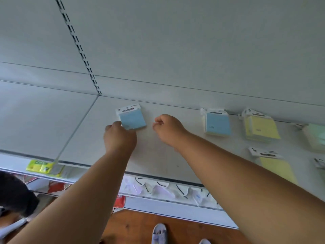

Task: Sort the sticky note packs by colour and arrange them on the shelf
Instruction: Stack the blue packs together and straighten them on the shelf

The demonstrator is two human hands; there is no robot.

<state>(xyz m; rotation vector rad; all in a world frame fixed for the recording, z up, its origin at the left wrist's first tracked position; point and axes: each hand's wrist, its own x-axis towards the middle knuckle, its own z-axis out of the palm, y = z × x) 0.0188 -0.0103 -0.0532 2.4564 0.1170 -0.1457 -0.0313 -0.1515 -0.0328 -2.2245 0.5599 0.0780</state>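
Observation:
A blue sticky note pack (132,118) with a white header card lies near the back of the white shelf (158,152). My left hand (119,136) pinches its lower left corner. My right hand (167,129) hovers just right of that pack, fingers curled, holding nothing. Further right lie a second blue pack (218,123), a yellow pack (260,127), a green pack (316,136) at the frame edge, and another yellow pack (276,166) nearer the front edge.
A slotted upright (79,48) runs up the back panel. A yellow tag (42,167) hangs at the shelf's front lip. Lower shelves hold white and red packaged goods (158,189). Another person's dark hair (14,192) shows at the lower left. Wooden floor and slippers (159,233) below.

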